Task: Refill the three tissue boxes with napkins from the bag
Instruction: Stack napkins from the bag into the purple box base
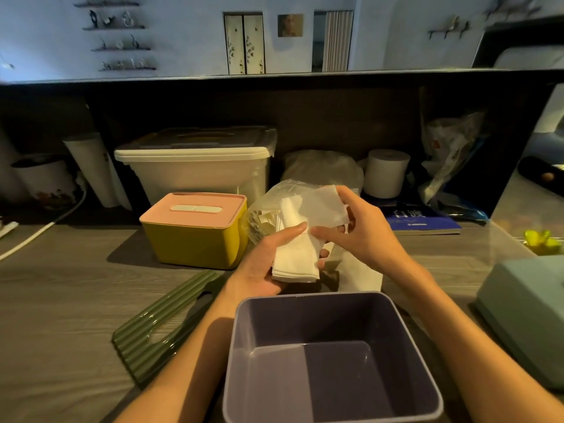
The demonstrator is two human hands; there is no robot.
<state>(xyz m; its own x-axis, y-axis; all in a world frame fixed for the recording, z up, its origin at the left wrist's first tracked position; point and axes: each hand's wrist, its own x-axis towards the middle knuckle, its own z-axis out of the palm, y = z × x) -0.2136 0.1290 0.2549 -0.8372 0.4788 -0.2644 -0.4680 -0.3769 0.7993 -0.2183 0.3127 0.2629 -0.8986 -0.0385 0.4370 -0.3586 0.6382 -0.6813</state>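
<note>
An open purple box with no lid stands nearest me, nothing inside it. Its green ribbed lid lies to the left on the table. Above the box, my left hand holds a folded stack of white napkins from below. My right hand pinches a single napkin over the stack. The clear plastic bag with more napkins lies just behind my hands. A yellow box with a pink lid stands closed at the left. A teal box sits at the right edge.
A large white storage bin, a paper roll, a blue book and other plastic bags line the back under a dark shelf. A white cable runs across the table at the left. One loose napkin lies behind the purple box.
</note>
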